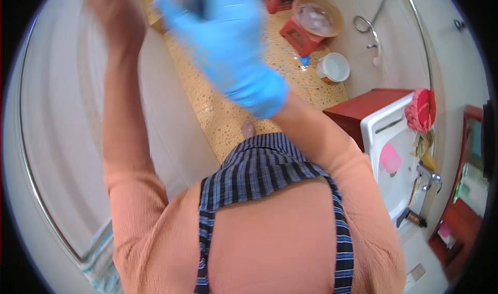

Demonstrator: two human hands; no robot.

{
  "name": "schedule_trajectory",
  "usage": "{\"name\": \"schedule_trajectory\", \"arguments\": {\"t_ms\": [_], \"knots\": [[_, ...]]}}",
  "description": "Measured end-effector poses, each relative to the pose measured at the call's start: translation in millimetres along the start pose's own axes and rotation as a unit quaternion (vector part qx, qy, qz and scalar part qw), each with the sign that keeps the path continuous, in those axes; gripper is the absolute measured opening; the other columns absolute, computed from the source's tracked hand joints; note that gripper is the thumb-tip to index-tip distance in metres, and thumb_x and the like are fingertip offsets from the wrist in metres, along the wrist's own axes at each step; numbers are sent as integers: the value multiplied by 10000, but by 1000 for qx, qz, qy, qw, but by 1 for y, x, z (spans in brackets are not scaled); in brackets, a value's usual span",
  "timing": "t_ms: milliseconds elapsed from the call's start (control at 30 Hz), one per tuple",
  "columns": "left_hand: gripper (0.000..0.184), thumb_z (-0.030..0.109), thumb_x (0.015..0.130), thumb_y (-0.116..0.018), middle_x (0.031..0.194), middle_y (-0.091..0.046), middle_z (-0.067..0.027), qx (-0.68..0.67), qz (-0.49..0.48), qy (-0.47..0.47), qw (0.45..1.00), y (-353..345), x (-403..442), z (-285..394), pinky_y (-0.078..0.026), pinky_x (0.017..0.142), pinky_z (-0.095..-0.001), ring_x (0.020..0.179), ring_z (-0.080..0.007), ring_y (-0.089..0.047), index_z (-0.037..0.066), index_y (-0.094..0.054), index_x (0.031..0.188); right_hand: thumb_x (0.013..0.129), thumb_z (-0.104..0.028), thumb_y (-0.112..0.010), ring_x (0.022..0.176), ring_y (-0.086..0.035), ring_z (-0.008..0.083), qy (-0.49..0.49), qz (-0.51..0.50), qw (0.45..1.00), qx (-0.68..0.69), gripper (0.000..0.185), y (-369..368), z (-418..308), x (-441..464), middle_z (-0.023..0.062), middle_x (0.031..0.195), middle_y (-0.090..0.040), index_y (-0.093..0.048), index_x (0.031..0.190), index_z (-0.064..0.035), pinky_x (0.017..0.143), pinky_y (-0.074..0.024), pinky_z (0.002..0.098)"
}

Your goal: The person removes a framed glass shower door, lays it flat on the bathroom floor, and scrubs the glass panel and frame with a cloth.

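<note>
My right hand [228, 45] wears a blue rubber glove and is raised at the top centre. Its thumb stretches out to the left, apart from the palm, while its other fingers run up past the frame's top edge. A dark shape [195, 2] shows in the gap by the thumb; I cannot tell what it is. To the left, my bare left hand [115, 14] is smeared by motion and partly cut off, so its fingers do not show clearly. The two hands are apart. I wear a striped apron [259, 169].
Below, the floor [207, 122] is yellow and pebble-patterned. A tan basin [340, 26] rests on a red stool [301, 37], near a white bucket [334, 67]. At right is a white sink [369, 143] with a pink item [390, 158] in it. A towel [101, 260] hangs lower left.
</note>
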State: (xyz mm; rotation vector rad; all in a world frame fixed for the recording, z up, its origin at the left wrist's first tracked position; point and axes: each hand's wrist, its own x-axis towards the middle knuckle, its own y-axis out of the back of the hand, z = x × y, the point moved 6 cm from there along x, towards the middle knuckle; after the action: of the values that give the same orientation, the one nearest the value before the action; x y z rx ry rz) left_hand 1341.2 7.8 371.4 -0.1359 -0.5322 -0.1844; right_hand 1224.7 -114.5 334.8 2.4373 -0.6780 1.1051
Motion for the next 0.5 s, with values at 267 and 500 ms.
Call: {"name": "schedule_trajectory", "arguments": {"t_ms": [267,500], "knots": [[909,10,712,-754,1236,-501,-193,318,201,-23,926,23,-57,26,-519,830,-448,1003,-282,-565,45,-140,1382,616,-453,-746,1072,-534,387,82,-204,923,317,896,-40,55,4,244,1137,-551,-406,1300,17,910,-433,449],[499,60,813,-597,1188,-487,-360,271,331,84,900,131,-33,35,-522,815,-536,1002,-489,-583,-162,-374,1200,792,-347,-683,1114,-574,272,-428,-277,814,279,655,-40,284,-129,197,1238,-559,-456,1315,-25,929,-461,357]]}}
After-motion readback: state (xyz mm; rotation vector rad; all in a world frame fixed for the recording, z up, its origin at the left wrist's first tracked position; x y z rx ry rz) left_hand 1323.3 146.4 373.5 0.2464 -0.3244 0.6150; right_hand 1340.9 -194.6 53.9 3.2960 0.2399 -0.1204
